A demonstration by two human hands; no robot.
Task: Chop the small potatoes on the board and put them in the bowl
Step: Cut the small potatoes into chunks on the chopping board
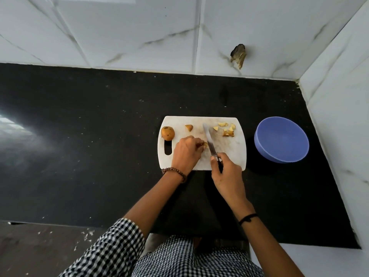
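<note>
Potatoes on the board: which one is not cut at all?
The whole potato at the board's left end, just above the handle slot. Its brown skin is unbroken; every other piece shows pale cut flesh.

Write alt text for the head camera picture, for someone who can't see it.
A right hand holds a knife over a potato piece pinned by the left hand on a white cutting board. One whole potato and cut chunks lie there; a blue bowl sits right.
</note>
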